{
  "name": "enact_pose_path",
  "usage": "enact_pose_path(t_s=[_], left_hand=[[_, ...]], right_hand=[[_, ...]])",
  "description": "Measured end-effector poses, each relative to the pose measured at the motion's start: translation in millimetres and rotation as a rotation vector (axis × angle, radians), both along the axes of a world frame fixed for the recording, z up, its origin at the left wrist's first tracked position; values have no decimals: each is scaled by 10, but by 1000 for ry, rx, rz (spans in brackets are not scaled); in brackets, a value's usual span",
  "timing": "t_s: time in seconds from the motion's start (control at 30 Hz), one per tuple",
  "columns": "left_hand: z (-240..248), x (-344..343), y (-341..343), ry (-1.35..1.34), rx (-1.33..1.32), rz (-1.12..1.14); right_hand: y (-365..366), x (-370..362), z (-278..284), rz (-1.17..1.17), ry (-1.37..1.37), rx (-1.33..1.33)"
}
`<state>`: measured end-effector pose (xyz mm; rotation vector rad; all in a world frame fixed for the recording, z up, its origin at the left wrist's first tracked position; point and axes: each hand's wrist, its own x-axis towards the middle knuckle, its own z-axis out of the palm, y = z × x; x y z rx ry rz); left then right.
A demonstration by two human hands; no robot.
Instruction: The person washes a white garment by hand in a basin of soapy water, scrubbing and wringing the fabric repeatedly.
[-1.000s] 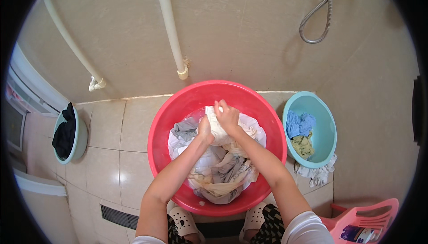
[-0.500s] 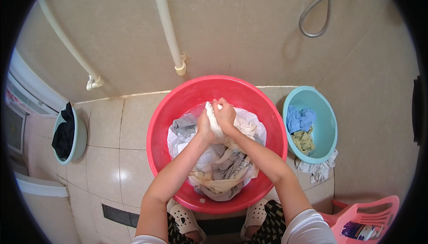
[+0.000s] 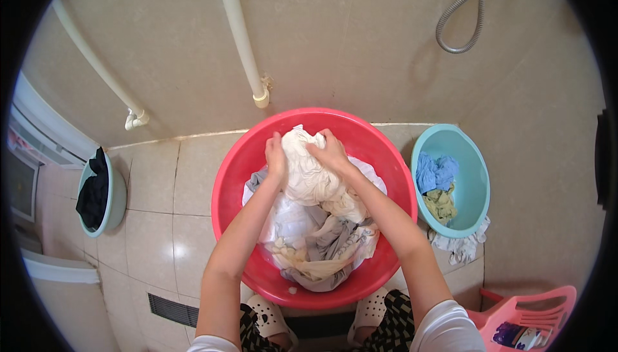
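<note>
- Red basin (image 3: 360,134): laundry (image 3: 327,244) is contained within.
- White cloth (image 3: 308,173): held in the basin's far half; could be dropped if either grip is loosened.
- Left hand (image 3: 275,152) and right hand (image 3: 331,151): closed on the cloth's opposite sides.

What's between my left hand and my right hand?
In the head view, a bunched white cloth lies between your left hand and right hand, within the red tub's rim.

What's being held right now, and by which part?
A bunched off-white cloth, held by its upper right side in the right hand; the left hand is at its left side, its grip unclear.
</note>
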<state>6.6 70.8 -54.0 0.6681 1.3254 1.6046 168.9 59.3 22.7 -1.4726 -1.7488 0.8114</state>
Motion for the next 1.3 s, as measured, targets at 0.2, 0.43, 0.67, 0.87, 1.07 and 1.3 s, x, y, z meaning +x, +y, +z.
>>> enact_pose_path(t_s=[0.2, 0.43, 0.67, 0.87, 1.07, 1.3], left_hand=[[-317, 308, -382, 1314, -62, -395], [-453, 303, -355, 1564, -122, -476], [-588, 291, -43, 1508, -100, -456], [-632, 308, 121, 1416, -372, -585], [-771, 140, 81, 949, -523, -469], [-519, 203, -154, -229, -339, -249]], right_hand=[[144, 272, -687, 204, -467, -185], [259, 233, -949, 318, -531, -219], [376, 152, -1047, 288, -579, -201], [432, 167, -1065, 234, -600, -165], [285, 295, -1074, 169, -348, -183], [-48, 58, -756, -83, -289, -57]])
